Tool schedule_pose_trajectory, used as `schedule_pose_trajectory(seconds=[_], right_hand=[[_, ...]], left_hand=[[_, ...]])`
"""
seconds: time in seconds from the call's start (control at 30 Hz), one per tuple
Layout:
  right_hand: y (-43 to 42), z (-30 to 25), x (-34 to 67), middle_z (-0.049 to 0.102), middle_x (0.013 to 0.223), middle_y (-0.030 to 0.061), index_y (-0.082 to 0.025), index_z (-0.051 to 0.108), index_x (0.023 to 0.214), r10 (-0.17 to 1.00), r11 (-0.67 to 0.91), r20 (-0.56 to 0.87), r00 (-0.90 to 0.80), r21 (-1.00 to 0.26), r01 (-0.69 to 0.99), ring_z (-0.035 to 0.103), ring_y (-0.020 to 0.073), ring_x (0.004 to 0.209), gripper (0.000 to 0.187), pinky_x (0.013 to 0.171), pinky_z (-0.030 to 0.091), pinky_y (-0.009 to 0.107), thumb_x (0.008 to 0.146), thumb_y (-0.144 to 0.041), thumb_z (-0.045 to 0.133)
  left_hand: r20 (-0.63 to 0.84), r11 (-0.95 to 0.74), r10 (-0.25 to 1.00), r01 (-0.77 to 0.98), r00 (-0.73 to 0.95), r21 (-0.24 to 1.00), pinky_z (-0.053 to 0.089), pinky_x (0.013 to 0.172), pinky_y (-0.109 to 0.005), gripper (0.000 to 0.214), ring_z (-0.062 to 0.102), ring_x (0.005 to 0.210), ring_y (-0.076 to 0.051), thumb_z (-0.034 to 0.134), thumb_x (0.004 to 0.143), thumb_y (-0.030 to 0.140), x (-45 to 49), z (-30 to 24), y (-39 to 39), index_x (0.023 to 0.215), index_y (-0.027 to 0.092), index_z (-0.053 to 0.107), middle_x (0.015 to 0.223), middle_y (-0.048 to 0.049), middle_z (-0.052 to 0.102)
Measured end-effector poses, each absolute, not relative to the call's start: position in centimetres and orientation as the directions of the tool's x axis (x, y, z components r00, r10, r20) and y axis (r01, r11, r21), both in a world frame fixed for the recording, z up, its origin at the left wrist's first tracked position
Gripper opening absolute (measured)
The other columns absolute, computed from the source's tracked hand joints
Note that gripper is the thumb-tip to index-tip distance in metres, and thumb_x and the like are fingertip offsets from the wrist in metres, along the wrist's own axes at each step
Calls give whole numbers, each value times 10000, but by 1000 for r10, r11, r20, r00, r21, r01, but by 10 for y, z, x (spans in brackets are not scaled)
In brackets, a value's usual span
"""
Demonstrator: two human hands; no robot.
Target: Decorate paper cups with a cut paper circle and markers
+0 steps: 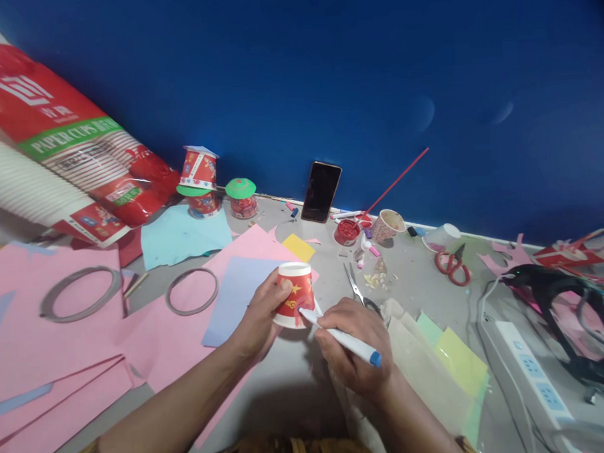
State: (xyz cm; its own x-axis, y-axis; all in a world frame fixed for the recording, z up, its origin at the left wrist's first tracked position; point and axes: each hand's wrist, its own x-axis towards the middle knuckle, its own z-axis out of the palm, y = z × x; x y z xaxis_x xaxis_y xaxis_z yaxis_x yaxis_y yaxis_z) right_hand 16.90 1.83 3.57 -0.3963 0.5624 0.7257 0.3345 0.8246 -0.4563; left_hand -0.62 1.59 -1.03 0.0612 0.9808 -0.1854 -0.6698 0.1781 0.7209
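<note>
Grasping cup (pixel 295 289) in left hand (pixel 263 304), marker (pixel 351 342) against cup in right hand (pixel 361 321). Judged light, crushable; best held gently near stiffer ends.

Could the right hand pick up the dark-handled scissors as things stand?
Probably not straight away: the right hand is gripping a white marker, which it would likely need to put down. Otherwise the dark-handled scissors lie close beyond it.

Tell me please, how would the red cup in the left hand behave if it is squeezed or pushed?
The red cup is probably light, and its wall might dent under the left hand, since it looks like paper. Laid on its side, it could roll, because its body is round.
</note>
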Motion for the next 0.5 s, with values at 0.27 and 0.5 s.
schedule_pose_trajectory(seconds=[0.27,0.5], right_hand=[[17,35,168,749,718,23,-252,693,938,585,807,715,-383,-464,367,693,185,612,121,590,523,306,1011,-216,604],[19,39,168,744,709,10,-250,690,918,584,802,730,-355,-454,387,682,169,597,148,584,517,294,1036,-234,602]], left_hand=[[-173,164,983,-676,54,718,536,733,-294,348,682,781,-200,827,887,432,-6,-10,16,1097,164,755,890,-58,722],[-166,164,984,-693,64,702,549,741,-310,339,702,803,-219,825,889,428,-6,-9,16,1098,169,761,921,-74,749]])
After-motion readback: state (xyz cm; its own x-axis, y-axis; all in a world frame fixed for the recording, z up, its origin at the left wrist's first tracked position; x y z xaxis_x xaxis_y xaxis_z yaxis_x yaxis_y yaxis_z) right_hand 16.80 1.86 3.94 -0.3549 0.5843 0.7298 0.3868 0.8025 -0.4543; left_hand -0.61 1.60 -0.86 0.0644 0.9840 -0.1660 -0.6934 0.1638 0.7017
